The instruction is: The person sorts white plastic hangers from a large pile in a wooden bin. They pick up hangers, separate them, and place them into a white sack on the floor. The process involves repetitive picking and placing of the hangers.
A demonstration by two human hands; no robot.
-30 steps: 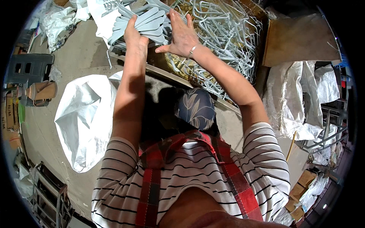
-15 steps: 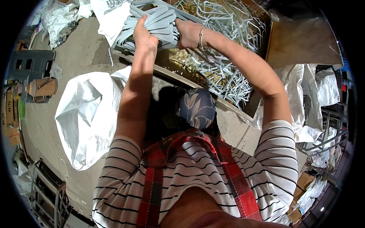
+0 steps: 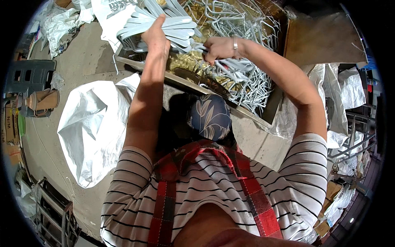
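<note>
Head view: your left hand (image 3: 156, 39) is clamped around a fanned bundle of pale grey clothes hangers (image 3: 179, 29) above the far left part of the shallow bin (image 3: 193, 85). Your right hand (image 3: 222, 48), just right of it, has its fingers curled down at the loose hangers (image 3: 253, 84); whether they grip one you cannot tell. Nearer and left, a crumpled white sack (image 3: 92, 131) lies on the floor (image 3: 49, 148); far right stands a brown panel (image 3: 325, 41).
</note>
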